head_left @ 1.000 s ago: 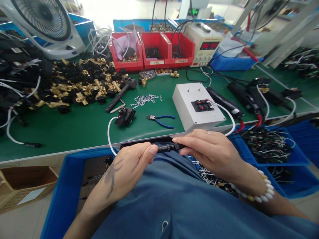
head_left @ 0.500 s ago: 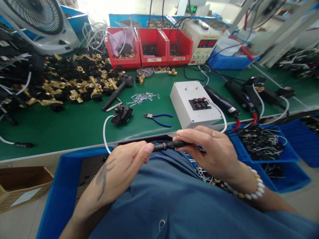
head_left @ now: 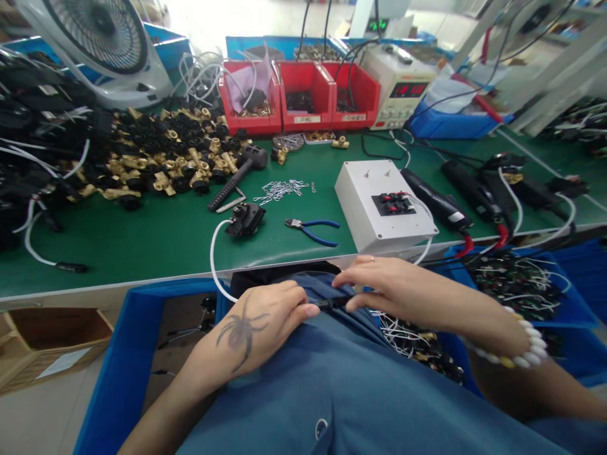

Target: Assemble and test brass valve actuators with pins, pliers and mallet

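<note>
Both my hands meet over my lap, just below the green bench's front edge (head_left: 142,278). My left hand (head_left: 265,319), with a spider tattoo on its back, is curled round one end of a thin black cable connector (head_left: 332,303). My right hand (head_left: 393,287), wearing a ring and a bead bracelet, pinches the other end. Only a short piece of the connector shows between the fingers. A white cable (head_left: 215,253) loops from my left hand up to a black part (head_left: 245,220) lying on the bench.
On the bench lie blue-handled pliers (head_left: 313,229), a white switch box (head_left: 382,205), a black mallet (head_left: 234,175), a pile of brass and black fittings (head_left: 156,158), red bins (head_left: 298,101), a power supply (head_left: 398,85) and a fan (head_left: 99,44). Blue crates (head_left: 521,284) with wired parts stand at my right.
Both hands have dropped lower toward my lap with the connector. My left hand has rolled palm-down, showing the tattoo. More of the connector is now covered by fingers.
</note>
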`<state>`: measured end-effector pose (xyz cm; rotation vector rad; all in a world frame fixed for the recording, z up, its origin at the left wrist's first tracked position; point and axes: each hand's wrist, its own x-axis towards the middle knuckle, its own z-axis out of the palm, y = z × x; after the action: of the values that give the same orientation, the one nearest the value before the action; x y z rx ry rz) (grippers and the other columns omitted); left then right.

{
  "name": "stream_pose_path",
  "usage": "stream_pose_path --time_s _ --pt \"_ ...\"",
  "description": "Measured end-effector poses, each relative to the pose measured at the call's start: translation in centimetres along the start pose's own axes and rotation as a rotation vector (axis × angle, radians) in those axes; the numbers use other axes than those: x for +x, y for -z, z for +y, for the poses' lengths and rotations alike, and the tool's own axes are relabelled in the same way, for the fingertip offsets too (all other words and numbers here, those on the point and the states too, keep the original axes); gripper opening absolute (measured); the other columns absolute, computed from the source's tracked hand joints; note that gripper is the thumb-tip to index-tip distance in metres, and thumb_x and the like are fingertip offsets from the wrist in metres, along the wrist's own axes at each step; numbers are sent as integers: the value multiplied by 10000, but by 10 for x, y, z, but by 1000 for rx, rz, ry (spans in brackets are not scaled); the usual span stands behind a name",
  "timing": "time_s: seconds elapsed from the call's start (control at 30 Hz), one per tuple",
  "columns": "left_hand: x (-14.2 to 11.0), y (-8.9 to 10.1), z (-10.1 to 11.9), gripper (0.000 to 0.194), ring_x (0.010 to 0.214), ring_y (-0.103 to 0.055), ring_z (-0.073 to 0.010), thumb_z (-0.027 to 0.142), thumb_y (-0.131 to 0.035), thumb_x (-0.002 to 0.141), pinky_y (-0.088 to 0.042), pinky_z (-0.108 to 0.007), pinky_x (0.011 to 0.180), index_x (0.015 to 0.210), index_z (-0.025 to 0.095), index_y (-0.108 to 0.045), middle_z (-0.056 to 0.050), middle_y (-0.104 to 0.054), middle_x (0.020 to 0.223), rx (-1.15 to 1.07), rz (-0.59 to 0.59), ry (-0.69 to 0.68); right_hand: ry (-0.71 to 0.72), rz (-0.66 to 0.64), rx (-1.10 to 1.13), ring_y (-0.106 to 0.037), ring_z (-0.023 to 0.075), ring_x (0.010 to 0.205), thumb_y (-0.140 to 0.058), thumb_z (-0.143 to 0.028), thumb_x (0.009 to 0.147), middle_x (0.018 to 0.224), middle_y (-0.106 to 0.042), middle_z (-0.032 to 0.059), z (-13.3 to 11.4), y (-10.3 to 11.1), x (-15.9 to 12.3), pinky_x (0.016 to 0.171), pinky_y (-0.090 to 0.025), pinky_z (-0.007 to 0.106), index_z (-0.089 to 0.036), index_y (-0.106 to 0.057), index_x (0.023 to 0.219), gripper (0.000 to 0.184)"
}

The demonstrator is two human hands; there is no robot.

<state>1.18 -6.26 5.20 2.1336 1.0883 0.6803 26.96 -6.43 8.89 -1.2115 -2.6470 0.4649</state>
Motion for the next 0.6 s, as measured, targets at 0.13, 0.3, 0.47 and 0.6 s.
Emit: stream_pose_path --time_s 0.13,0.3,0.47,0.6 --pt "17 16 -22 342 1016 -662 -238 463 -471 1004 -528 -365 928 1037 199 -686 -86 -683 1040 158 193 47 -206 377 -13 -707 217 973 -626 -370 959 1084 -747 84 50 22 14 861 -571 346 -198 -736 1107 253" --pt "50 39 -72 399 1210 -588 -378 507 -493 945 -449 -508 1058 1072 161 -647 -204 -638 1193 296 526 530 -490 700 -35 -683 243 1073 -580 -333 950 1280 -688 118 127 32 45 918 -571 379 -192 -670 1310 397" --pt "60 35 -100 331 620 -656 -227 456 -518 921 -537 -351 718 745 195 -620 -46 -667 634 42 267 619 -589 482 -56 -685 285 1095 -564 -325 948 1175 -735 128 153 23 62 985 -535 424 -168 -773 1096 300" --pt "53 22 -103 364 578 -683 -160 361 -402 975 -540 -254 605 953 134 -686 -45 -722 684 -129 316 580 -665 493 -96 -692 294 1058 -565 -322 947 1203 -725 152 145 22 62 952 -534 432 -132 -755 1171 350"
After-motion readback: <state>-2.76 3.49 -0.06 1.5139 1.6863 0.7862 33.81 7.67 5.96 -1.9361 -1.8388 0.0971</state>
